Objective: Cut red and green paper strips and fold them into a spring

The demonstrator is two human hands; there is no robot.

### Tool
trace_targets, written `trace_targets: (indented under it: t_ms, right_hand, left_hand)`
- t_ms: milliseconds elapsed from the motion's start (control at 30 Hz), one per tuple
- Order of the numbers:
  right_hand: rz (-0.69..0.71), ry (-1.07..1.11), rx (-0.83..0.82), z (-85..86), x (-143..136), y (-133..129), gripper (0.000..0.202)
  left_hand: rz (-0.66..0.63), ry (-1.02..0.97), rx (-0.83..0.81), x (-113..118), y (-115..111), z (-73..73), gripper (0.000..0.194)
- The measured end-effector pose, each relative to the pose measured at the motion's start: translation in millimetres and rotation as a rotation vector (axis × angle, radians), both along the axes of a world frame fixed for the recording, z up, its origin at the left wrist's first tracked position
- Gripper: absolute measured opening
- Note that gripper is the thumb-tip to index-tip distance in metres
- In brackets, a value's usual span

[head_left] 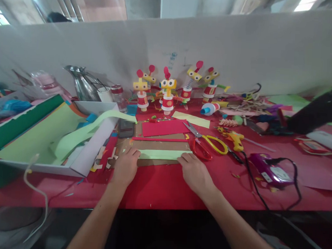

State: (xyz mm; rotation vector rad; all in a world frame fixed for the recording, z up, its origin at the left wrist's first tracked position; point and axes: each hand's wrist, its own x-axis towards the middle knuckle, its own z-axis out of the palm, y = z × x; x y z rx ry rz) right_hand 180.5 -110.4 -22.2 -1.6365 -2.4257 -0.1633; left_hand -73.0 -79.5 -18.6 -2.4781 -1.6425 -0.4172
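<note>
A narrow strip of light green paper [164,155], with a crease along its length, lies across a brown cardboard piece [150,162]. The fingers of my left hand [125,166] are closed on its left end. At the right end, my right hand [194,172] pinches it in the same way, fingertips pressing it down. The ends under my fingers are hidden. Just beyond lies a thin red strip [161,139], and behind that a red sheet of paper [165,128]. Scissors [198,134] with red and yellow handles rest open near my right hand.
On the left stands a white box [94,145] of coloured paper, a long green paper piece [99,123] curling over its edge. A yellow glue gun [236,140] and a purple device [272,171] with a black cord lie right. Several paper-cup figures [167,102] stand at the back.
</note>
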Motion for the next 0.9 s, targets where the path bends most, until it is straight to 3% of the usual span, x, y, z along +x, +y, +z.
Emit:
trace_targets:
  t_ms: [67,133,267,367,667,900]
  right_hand:
    - [-0.045,-0.045,0.021,1.5,-9.3,-7.5,0.024]
    - [-0.064,-0.036,0.054,1.3,-18.2,-14.3,0.032]
    - [-0.084,0.031,0.064,-1.5,-35.6,-23.7,0.049]
    - [-0.128,0.054,0.038,-3.7,-45.0,-25.4,0.05]
    - [-0.218,0.037,-0.014,-6.2,-43.6,-30.2,0.054]
    - [-0.263,0.015,-0.046,-10.9,-40.3,-33.4,0.056]
  left_hand:
    - [0.04,0.023,-0.007,5.0,-6.2,0.2,0.027]
    - [0.072,0.037,-0.001,11.0,-16.4,1.3,0.027]
    - [0.074,0.053,0.005,26.5,-39.7,3.9,0.045]
    - [0.109,0.077,-0.006,36.8,-49.5,3.0,0.046]
    - [0.281,0.053,-0.085,44.2,-54.7,-6.2,0.049]
    - [0.343,0.023,-0.196,38.1,-56.4,-2.1,0.055]
